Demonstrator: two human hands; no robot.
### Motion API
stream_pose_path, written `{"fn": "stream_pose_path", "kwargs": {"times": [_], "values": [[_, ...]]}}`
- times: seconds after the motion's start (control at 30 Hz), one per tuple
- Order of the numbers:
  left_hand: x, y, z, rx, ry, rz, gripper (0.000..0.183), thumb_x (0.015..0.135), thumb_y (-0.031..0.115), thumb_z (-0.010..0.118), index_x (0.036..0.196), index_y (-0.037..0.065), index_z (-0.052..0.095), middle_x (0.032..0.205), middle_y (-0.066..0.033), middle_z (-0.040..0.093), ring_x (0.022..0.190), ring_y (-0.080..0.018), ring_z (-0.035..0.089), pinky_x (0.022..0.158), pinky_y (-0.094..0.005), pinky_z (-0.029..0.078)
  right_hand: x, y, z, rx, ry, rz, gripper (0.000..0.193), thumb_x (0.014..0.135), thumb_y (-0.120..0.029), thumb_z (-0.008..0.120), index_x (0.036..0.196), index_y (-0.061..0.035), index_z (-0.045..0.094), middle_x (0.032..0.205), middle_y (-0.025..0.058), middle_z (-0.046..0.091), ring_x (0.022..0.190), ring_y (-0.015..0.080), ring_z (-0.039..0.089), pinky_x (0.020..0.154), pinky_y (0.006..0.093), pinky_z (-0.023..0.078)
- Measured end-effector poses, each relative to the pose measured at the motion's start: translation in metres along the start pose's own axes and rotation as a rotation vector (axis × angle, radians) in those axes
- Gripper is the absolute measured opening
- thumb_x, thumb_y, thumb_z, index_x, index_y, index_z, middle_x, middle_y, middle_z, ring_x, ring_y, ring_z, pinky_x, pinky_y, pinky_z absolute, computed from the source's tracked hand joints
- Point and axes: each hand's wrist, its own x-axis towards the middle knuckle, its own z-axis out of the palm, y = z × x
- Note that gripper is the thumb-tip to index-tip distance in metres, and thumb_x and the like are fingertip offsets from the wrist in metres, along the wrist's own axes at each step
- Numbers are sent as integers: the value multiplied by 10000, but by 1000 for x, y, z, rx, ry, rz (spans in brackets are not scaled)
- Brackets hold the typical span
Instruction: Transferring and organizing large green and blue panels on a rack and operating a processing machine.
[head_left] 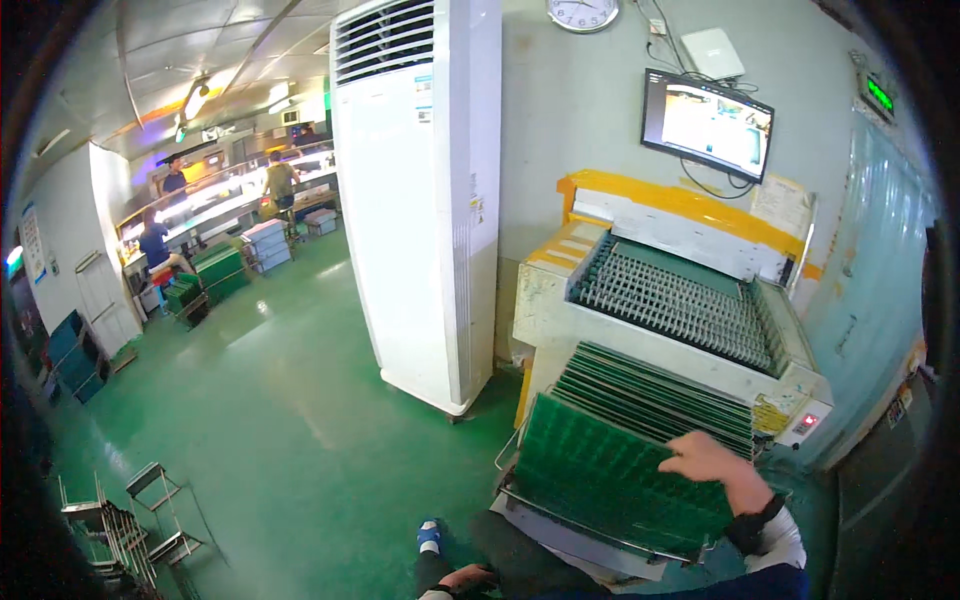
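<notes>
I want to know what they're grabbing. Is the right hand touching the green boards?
Touching. The head view shows the right hand resting on the top edge of the green boards.

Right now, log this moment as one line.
right hand: on top edge of green boards in rack | left hand: low by knee, empty | machine: behind rack

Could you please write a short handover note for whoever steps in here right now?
Right hand: resting on the top edge of the front green circuit board, fingers over it; a firm grasp cannot be confirmed.
Left hand: low near the knee, holding nothing visible.
Boards: a row of green panels stands on edge in the metal wire rack, in front of the white and yellow conveyor machine.
Done: rack loaded.
Left: front board not yet lifted out.
</notes>
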Motion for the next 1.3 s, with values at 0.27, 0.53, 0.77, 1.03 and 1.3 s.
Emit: {"fn": "stream_pose_path", "kwargs": {"times": [0.27,0.53,0.77,1.03,1.3], "values": [[12,15,3,45,-2,-79,262,802,306,619,878,55,619,837,-141,629,769,-292,588,695,-406,458,-49,48,-114,309,334,188,335,776,-261,713,959,9,639,783,82,639,703,150,595,639,339,471],[20,23,-4,40,-38,-151,265,809,303,617,904,56,618,863,-134,629,792,-282,588,712,-401,457,-34,99,-164,1393,1029,46,383,867,-195,616,1196,-18,533,1098,128,626,956,248,616,836,397,511],[19,25,-2,23,-100,-260,269,815,300,614,928,56,616,886,-127,630,812,-273,587,727,-396,456,44,191,-136,1723,887,-147,345,843,-137,626,1161,-45,529,1111,119,613,983,291,596,953,447,438],[37,31,-7,-1,-123,-397,275,822,297,611,954,57,615,912,-120,630,835,-264,587,744,-391,455,159,268,-65,2021,908,46,197,839,-97,627,993,-30,524,965,108,613,886,273,602,840,392,506],[92,47,-17,-40,-113,-496,282,828,294,609,980,57,614,938,-113,631,858,-254,587,762,-385,454,220,369,-34,1939,1071,110,156,894,-106,584,949,-2,481,994,120,507,857,269,570,832,380,524]]}}
